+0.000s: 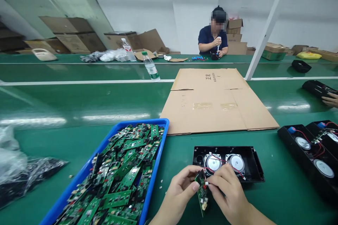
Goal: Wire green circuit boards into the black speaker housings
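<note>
The left hand (179, 191) pinches a green circuit board (201, 195) and holds it up on its edge. The right hand (229, 190) pinches a tiny white plug (206, 183) right by the board's side. Both hands are over the part of the worktop (276, 200) toward its near edge. Just past them, a black case (253, 163) lies with its inside facing up, and two round speakers (213, 162) sit in it.

Nearer the worktop's left edge is a blue tray (154, 175) full of more green boards (117, 198). A clear plastic bag (12, 168) lies even closer to that edge. Toward the right edge are more black cases with speakers (293, 151). A big flat cardboard sheet (219, 116) lies toward the far edge, past the black case. Beyond it, a person (212, 38) sits at another worktop (176, 57).
</note>
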Motion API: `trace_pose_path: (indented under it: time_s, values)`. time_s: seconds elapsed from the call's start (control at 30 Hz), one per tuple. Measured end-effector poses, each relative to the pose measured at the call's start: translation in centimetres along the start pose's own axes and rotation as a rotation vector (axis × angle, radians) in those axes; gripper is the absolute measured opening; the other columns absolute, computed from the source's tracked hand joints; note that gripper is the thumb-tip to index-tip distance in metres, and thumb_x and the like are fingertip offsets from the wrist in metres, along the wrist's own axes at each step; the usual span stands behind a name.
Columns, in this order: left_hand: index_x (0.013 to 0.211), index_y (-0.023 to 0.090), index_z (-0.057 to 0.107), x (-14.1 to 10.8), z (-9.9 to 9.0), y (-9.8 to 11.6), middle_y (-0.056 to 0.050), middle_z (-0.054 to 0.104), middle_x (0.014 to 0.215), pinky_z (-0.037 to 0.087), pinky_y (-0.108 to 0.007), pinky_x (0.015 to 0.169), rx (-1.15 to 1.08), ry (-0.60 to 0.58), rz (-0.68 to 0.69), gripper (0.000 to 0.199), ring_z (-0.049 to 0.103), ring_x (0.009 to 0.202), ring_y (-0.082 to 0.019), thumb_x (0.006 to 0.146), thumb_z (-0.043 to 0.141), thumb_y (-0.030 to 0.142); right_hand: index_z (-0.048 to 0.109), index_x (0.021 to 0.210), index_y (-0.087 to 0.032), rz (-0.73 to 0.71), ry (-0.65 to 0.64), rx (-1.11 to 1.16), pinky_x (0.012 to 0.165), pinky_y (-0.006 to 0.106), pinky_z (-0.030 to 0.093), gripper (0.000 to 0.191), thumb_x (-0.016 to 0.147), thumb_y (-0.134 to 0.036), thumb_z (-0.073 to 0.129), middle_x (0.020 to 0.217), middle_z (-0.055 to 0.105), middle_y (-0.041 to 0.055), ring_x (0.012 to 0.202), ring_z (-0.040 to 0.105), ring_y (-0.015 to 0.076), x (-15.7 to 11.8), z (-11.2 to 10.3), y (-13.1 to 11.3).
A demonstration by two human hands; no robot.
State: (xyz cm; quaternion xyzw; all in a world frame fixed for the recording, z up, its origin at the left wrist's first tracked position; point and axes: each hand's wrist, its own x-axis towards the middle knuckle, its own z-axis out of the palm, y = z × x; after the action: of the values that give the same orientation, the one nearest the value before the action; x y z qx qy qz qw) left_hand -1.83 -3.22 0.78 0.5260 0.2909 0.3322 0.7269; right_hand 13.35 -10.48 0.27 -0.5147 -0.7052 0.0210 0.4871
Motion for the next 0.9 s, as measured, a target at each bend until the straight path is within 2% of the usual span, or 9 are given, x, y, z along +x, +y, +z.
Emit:
trace_pose_path:
  time_s: [0.1,0.17,0.27,0.33,0.53,0.67,0.9]
  values:
    - [0.093,0.026,0.072,-0.3,0.2,-0.2,-0.001,0.071,0.090,0.051,-0.018,0.076,0.032,0.068,0.055,0.024,0.065,0.086,-0.017,0.076,0.072,0.042,0.057,0.091,-0.014,-0.036,0.026,-0.082,0.060,0.029,0.036,0.015,0.093,-0.009,0.044,0.074,0.055,0.0037,0.069,0.044,0.0156,0.0,0.0,0.1]
    - [0.096,0.028,0.071,-0.6,0.3,-0.4,-0.001,0.069,0.091,0.053,-0.018,0.074,0.100,0.095,0.158,0.020,0.065,0.084,-0.016,0.077,0.072,0.036,0.056,0.086,-0.014,-0.047,0.035,-0.102,0.061,0.030,0.035,0.016,0.094,-0.010,0.043,0.072,0.055,0.0030,0.067,0.044,0.0150,0.2,-0.1,0.1]
    - [0.104,0.031,0.069,-0.9,0.3,-0.6,-0.001,0.066,0.096,0.053,-0.018,0.075,0.266,0.062,0.358,0.025,0.064,0.087,-0.016,0.079,0.071,0.030,0.055,0.083,-0.015,-0.027,0.005,-0.055,0.061,0.030,0.035,0.019,0.096,-0.011,0.041,0.070,0.054,0.0016,0.065,0.043,0.0136,0.5,-0.3,-0.1]
    - [0.108,0.033,0.067,-1.1,0.4,-0.7,-0.001,0.066,0.098,0.053,-0.019,0.077,0.335,0.037,0.406,0.028,0.063,0.090,-0.016,0.080,0.070,0.030,0.056,0.084,-0.015,-0.045,0.020,-0.068,0.061,0.030,0.035,0.019,0.096,-0.012,0.041,0.069,0.054,0.0015,0.065,0.043,0.0135,0.6,-0.4,-0.2]
    - [0.100,0.034,0.071,-1.1,0.5,-0.4,0.001,0.066,0.093,0.054,-0.014,0.070,0.267,0.093,0.305,0.021,0.065,0.081,-0.013,0.080,0.069,0.029,0.059,0.081,-0.011,-0.152,0.106,-0.199,0.062,0.031,0.033,0.014,0.091,-0.006,0.051,0.064,0.057,0.0028,0.065,0.041,0.0132,1.0,-0.4,-0.6]
    - [0.098,0.033,0.071,-0.9,0.3,-0.3,0.001,0.066,0.090,0.054,-0.015,0.068,0.172,0.113,0.241,0.018,0.065,0.076,-0.013,0.080,0.069,0.030,0.060,0.079,-0.011,-0.148,0.104,-0.209,0.062,0.031,0.033,0.014,0.090,-0.006,0.052,0.065,0.057,0.0028,0.065,0.042,0.0132,1.1,-0.4,-0.5]
    - [0.094,0.027,0.073,-1.0,0.3,-0.5,-0.003,0.066,0.092,0.055,-0.018,0.067,0.189,0.112,0.157,0.019,0.064,0.078,-0.016,0.076,0.072,0.033,0.061,0.082,-0.012,-0.157,0.036,-0.252,0.062,0.032,0.033,0.014,0.091,-0.007,0.051,0.064,0.056,0.0023,0.063,0.041,0.0139,0.7,-0.4,-0.3]
